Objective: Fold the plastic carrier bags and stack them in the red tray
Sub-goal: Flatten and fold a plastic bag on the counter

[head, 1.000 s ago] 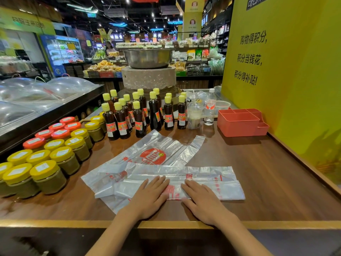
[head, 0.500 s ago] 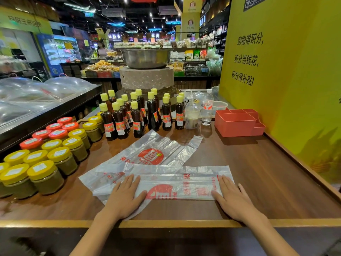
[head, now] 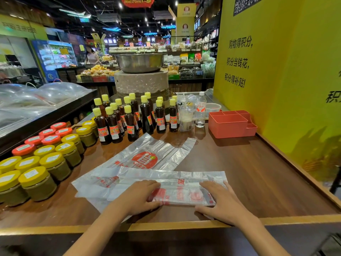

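A clear plastic carrier bag (head: 184, 193) with red print lies folded into a long strip near the table's front edge. My left hand (head: 136, 198) holds its left part, fingers on top and thumb at the near edge. My right hand (head: 221, 202) holds the right end the same way. The near edge looks slightly lifted between them. A second bag (head: 147, 157) lies flat just behind, partly under the strip. The red tray (head: 230, 124) stands at the far right by the yellow wall, with nothing visible inside it.
Dark sauce bottles (head: 129, 119) with yellow caps stand in rows behind the bags. Jars (head: 46, 163) with yellow and red lids fill the left side. A water bottle (head: 200, 111) and a cup stand beside the tray. The yellow wall (head: 286, 89) bounds the table on the right.
My hands slid apart along the strip, smoothing it, then came slightly inward. They went from lying flat on the bag to holding its near edge with thumbs tucked.
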A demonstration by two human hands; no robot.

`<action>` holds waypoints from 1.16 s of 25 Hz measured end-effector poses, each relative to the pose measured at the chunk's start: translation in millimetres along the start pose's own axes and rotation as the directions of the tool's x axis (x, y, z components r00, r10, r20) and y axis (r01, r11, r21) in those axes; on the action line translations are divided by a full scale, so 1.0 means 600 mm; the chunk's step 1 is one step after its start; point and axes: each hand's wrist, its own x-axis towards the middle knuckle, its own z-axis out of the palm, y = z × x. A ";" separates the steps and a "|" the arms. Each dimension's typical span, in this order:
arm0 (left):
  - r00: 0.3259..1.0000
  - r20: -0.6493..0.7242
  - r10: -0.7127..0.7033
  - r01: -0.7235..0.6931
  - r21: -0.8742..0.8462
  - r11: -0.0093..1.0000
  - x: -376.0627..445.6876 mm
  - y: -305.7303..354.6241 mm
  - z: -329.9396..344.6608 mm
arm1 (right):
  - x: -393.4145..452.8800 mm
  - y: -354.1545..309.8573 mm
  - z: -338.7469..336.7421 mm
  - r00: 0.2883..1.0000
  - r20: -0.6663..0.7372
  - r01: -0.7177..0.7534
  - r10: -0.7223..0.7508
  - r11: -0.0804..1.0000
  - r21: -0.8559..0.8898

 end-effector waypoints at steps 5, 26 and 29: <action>0.999 0.027 -0.025 0.025 0.019 1.000 -0.007 0.004 0.000 | 0.005 -0.004 -0.008 0.999 0.010 0.032 -0.031 0.997 -0.070; 0.983 -0.133 -0.123 0.103 -0.149 0.983 -0.044 -0.013 0.005 | 0.015 -0.041 -0.045 0.992 0.033 0.127 -0.123 0.956 -0.264; 0.987 -0.064 -0.145 0.132 -0.176 0.976 -0.056 -0.033 -0.014 | 0.031 -0.051 -0.061 0.987 0.095 0.149 -0.129 0.959 -0.243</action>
